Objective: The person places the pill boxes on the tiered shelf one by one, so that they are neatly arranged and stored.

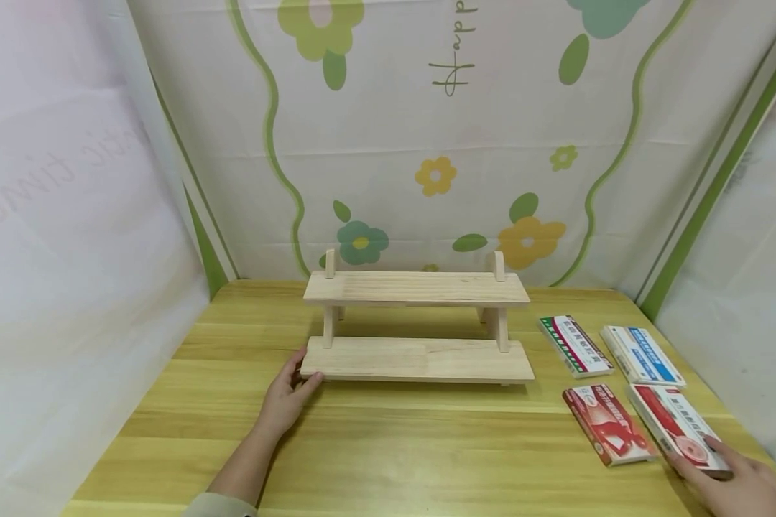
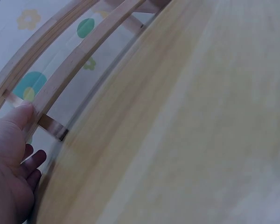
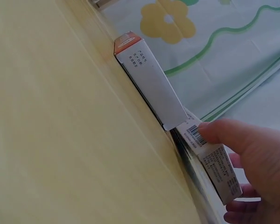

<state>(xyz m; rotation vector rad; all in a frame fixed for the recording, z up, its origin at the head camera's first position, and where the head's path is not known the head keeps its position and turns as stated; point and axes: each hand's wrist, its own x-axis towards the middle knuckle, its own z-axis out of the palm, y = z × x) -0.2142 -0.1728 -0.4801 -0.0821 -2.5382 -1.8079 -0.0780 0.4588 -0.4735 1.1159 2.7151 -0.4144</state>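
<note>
A two-tier wooden shelf rack (image 1: pixel 417 361) stands at the back middle of the table. My left hand (image 1: pixel 286 401) holds the left end of its lower board, thumb at the front edge; in the left wrist view the other fingers curl below the board. On the right, my right hand (image 1: pixel 744 485) grips the near end of a red-and-white medicine box (image 1: pixel 675 424). Its thumb lies against one side of the box in the right wrist view, and the fingers are partly hidden behind it. Just left of that box lies a red medicine box (image 1: pixel 608 424).
Behind these lie a white box with green and dark red stripes (image 1: pixel 575 346) and a blue-and-white box (image 1: pixel 643 355). The wooden table (image 1: pixel 427 459) is bordered by flowered cloth (image 1: pixel 388 143) at the back and plain-looking cloth at both sides.
</note>
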